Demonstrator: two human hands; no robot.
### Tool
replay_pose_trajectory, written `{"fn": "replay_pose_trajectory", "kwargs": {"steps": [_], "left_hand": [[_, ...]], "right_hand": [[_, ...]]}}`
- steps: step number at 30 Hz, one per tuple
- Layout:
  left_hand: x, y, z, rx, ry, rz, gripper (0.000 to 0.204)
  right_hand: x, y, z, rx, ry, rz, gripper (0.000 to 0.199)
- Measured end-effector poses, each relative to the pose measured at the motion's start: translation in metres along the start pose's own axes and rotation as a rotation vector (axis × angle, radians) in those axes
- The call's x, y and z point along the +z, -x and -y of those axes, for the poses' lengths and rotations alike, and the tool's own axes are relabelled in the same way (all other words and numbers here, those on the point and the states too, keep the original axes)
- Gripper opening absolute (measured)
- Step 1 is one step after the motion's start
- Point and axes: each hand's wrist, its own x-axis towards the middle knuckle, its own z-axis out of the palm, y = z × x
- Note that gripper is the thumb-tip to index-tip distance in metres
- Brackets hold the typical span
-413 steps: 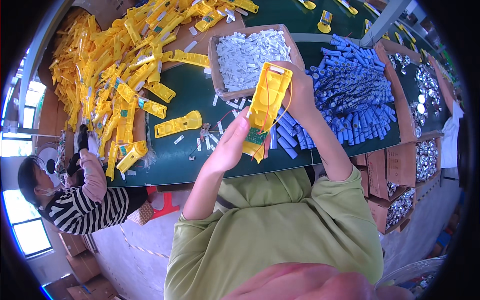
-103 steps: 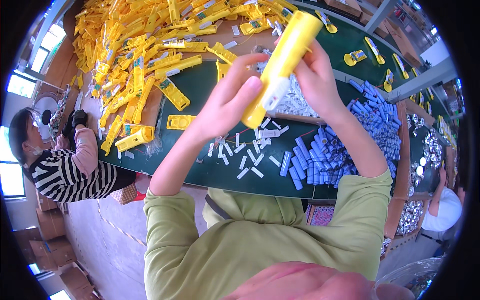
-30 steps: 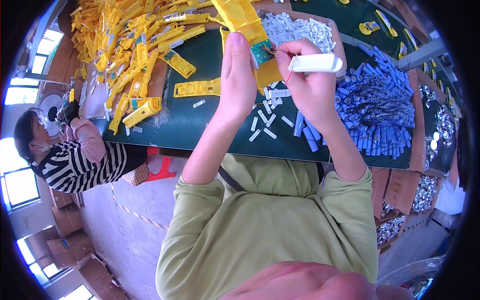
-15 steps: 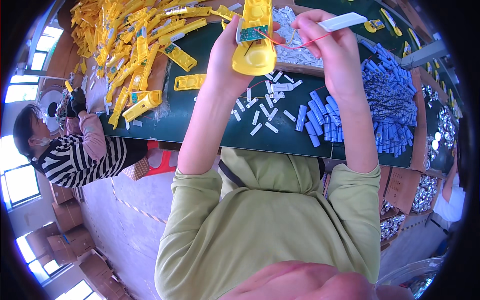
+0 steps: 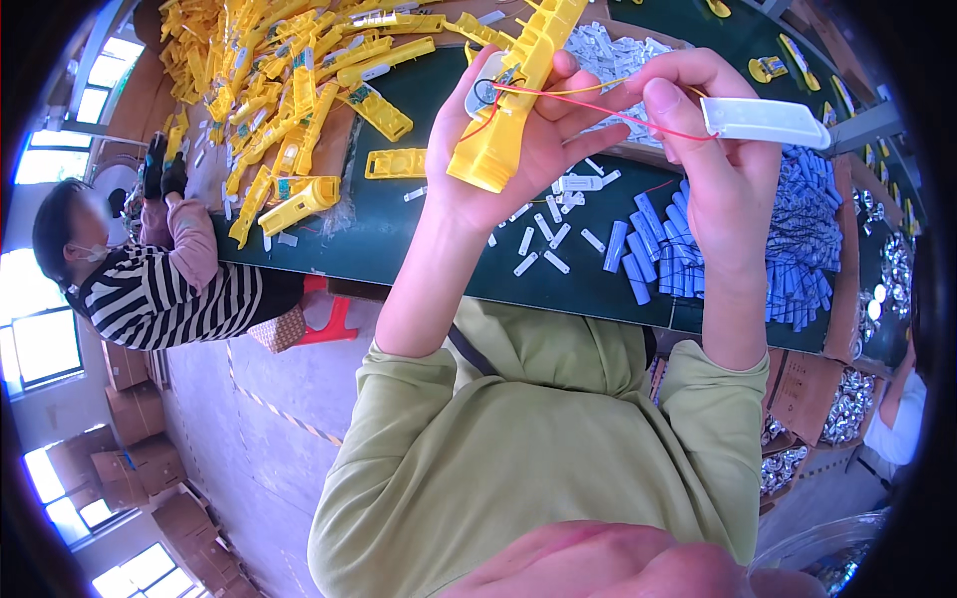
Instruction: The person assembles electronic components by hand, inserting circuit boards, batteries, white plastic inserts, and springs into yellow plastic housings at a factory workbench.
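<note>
The left hand (image 5: pixel 530 159) grips a tilted yellow case (image 5: pixel 489 151), coloured wires (image 5: pixel 638 117) trailing toward the white strip (image 5: pixel 764 122) the right hand (image 5: pixel 720 164) grips, the case's top cut off.

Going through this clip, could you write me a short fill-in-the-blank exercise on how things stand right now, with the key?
1. The left hand holds a casing whose colour is ____.
2. The right hand holds a strip whose colour is ____.
3. The heap of blue tubes lies toward the picture's ____ side.
4. The co-worker wears a black-and-white ____ top.

Missing words: yellow; white; right; striped.
</note>
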Motion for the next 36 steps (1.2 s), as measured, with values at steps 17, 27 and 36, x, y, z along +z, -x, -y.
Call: {"fn": "replay_pose_trajectory", "kwargs": {"steps": [17,27,36], "left_hand": [[-0.007,0.006,-0.006,-0.042,0.125,0.087,0.058],[-0.025,0.017,-0.03,0.007,-0.163,0.132,0.055],[-0.008,0.077,-0.104,0.133,-0.523,-0.322,0.076]], "right_hand": [[-0.001,-0.001,-0.004,-0.27,0.146,0.041,0.015],[0.027,-0.054,-0.024,-0.043,-0.076,0.178,0.045],[0.118,-0.12,-0.055,0.337,-0.325,0.547,0.036]]}}
